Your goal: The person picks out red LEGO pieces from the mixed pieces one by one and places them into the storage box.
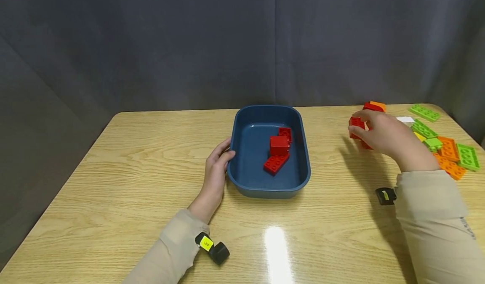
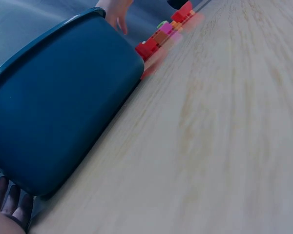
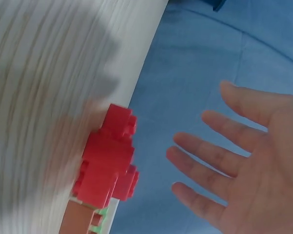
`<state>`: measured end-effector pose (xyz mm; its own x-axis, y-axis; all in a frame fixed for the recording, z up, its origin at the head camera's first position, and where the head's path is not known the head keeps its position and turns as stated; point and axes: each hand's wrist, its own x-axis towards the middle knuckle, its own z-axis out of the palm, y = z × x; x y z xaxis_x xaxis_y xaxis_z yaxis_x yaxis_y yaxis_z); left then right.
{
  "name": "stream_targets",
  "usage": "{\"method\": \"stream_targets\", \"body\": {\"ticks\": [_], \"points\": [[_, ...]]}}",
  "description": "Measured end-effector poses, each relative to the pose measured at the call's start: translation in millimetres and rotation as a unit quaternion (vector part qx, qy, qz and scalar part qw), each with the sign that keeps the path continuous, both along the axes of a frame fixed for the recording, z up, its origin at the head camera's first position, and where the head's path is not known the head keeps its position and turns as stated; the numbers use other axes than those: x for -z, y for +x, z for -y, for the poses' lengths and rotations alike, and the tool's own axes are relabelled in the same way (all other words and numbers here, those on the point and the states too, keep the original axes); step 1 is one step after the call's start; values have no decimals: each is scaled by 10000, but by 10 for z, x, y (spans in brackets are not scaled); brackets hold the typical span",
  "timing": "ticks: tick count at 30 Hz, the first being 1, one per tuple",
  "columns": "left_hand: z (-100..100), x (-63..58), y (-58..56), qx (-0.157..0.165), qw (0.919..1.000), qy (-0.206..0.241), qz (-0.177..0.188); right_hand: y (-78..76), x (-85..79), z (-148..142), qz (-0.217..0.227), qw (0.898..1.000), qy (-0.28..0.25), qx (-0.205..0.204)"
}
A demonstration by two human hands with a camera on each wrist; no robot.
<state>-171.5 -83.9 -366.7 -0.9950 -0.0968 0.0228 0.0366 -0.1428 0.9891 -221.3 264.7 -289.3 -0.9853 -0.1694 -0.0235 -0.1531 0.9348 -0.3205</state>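
A dark blue plastic bin [image 1: 251, 145] holds several red toy bricks [image 1: 279, 144]. My left hand [image 1: 217, 170] rests against the bin's left side, thumb at the rim; in the left wrist view its fingers [image 2: 10, 199] lie relaxed along the outer wall. At the right, my right hand [image 1: 394, 136] hovers over a cluster of red bricks [image 1: 356, 127], partly hiding them. The right wrist view shows its fingers spread and nothing held, apart from the red bricks [image 3: 107, 161] standing on the table.
Right of the right hand lie green bricks [image 1: 468, 157], orange bricks [image 1: 449, 148] and a white brick [image 1: 406, 120]. The wooden table [image 1: 151, 179] ends at a dark curtain [image 1: 189, 44] behind. Each sleeve carries a wrist camera [image 1: 219, 253].
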Motion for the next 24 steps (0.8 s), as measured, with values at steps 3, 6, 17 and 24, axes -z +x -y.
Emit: {"method": "stream_targets", "body": {"ticks": [3,6,17,24], "points": [[0,-3,3,3,10000,-22,2,-25,29,-65,60,10000,42,31],[1,-1,3,-1,10000,-21,8,-46,56,-115,113,9999,56,106],[11,15,-11,-34,10000,-66,8,-127,180,-239,166,9992,326,153],[13,9,-6,-30,10000,-75,19,-141,268,-283,223,9990,321,208]]}}
